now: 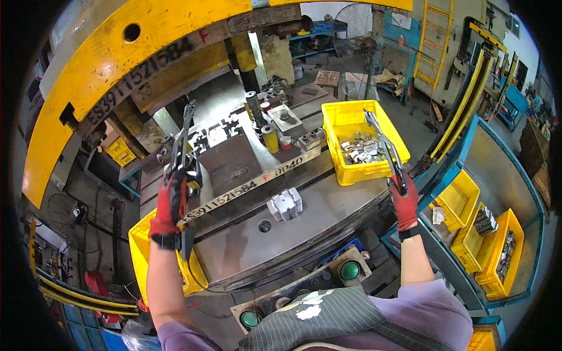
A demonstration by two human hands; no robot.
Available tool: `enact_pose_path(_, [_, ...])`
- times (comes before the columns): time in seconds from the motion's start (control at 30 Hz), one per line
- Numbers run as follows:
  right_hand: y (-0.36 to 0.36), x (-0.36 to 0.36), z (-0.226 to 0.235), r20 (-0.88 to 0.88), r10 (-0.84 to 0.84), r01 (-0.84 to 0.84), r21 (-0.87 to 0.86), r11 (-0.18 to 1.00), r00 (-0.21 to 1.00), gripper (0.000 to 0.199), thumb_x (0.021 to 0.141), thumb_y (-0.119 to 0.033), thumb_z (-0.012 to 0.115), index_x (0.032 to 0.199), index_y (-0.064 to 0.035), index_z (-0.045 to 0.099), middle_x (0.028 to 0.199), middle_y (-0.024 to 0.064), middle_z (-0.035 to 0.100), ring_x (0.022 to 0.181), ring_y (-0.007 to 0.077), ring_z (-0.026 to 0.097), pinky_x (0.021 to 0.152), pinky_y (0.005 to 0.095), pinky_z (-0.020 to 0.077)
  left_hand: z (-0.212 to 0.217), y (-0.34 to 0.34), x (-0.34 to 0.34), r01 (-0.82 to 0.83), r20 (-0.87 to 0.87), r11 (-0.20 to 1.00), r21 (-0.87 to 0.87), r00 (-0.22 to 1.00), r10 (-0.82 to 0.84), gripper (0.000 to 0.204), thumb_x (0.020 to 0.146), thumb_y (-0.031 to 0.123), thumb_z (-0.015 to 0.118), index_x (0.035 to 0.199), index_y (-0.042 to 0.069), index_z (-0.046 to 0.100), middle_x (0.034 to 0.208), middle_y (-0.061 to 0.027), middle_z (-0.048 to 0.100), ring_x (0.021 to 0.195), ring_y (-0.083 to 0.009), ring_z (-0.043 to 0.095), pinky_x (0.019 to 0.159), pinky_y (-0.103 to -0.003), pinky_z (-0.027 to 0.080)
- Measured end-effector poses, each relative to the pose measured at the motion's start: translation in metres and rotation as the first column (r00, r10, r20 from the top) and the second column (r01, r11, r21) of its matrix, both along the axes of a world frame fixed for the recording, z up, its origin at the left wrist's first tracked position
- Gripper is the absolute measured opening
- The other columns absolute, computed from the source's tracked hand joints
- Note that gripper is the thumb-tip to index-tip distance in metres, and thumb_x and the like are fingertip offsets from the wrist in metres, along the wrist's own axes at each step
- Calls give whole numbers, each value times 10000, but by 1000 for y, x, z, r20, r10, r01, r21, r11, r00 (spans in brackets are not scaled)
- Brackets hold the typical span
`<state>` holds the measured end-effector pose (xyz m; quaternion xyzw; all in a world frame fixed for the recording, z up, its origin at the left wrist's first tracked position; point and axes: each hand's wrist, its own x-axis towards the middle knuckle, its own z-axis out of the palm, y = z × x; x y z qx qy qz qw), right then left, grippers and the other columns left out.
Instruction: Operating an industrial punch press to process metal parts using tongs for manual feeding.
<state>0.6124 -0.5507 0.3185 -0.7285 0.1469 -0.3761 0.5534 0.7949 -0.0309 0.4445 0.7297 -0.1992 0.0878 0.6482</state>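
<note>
Far left of the frame, a yellow bin [139, 251] sat low beside the press, half hidden behind the left forearm. Just above it, the left hand [171, 206], in a red glove, had its fingers [175, 193] wrapped tight around the handle of a long pair of tongs [183, 140], and those tongs ran up toward the upper left centre, tips reaching in over the dark die [234, 158] under the big yellow press frame [88, 76]. Whether the tips pinched anything, I could not tell.

Centre frame, the grey steel table [304, 216] carried a small pale metal block [285, 205], sitting alone and well apart from both hands. Below it, near the lower edge, two green buttons [350, 270] showed on a panel.

Right of centre, a yellow crate [351, 120] stood on the table's far corner, scattered with small metal parts [363, 151]. The right hand [404, 202], red-gloved too, had its fingers [401, 186] closed around a second pair of tongs [380, 140], the tips up over the crate, above the parts.

Far right, more yellow bins [492, 245] sat in a blue rack, holding metal pieces.
</note>
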Motion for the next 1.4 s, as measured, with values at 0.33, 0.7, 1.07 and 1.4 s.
enact_pose_path(0.33, [3,6,-34,-221,-189,106,-341,934,957,497,810,-194,613,1224,10,430,999,115,593,905,191,555,818,304,416,-5,32,-176,-239,-351,969,67,903,248,265,883,235,494,1056,34,495,730,-56,577,492,-88,475,436,-218,401])
enact_pose_path(0.7, [33,21,-55,-3,151,-150,-124,981,989,452,805,-113,615,1208,4,446,1054,86,538,920,153,504,823,266,407,-98,118,-321,-718,-421,696,-28,640,643,288,883,125,470,1158,39,465,859,-97,608,544,-99,545,454,-229,425])
enact_pose_path(1.07, [90,-3,-21,0,318,-318,-24,948,948,330,794,-47,597,1107,-1,508,965,36,580,845,110,520,768,238,418,-169,144,-334,-746,-314,643,176,576,755,414,847,15,487,1253,37,412,958,-31,582,804,-129,552,695,-255,437])
enact_pose_path(1.4, [136,-49,20,-415,364,-504,-302,809,834,463,688,-134,679,1114,-28,533,890,115,616,761,242,608,701,299,467,-176,80,-306,-633,-272,772,62,733,623,311,868,70,467,1177,76,438,821,-56,581,554,-105,534,450,-215,412])
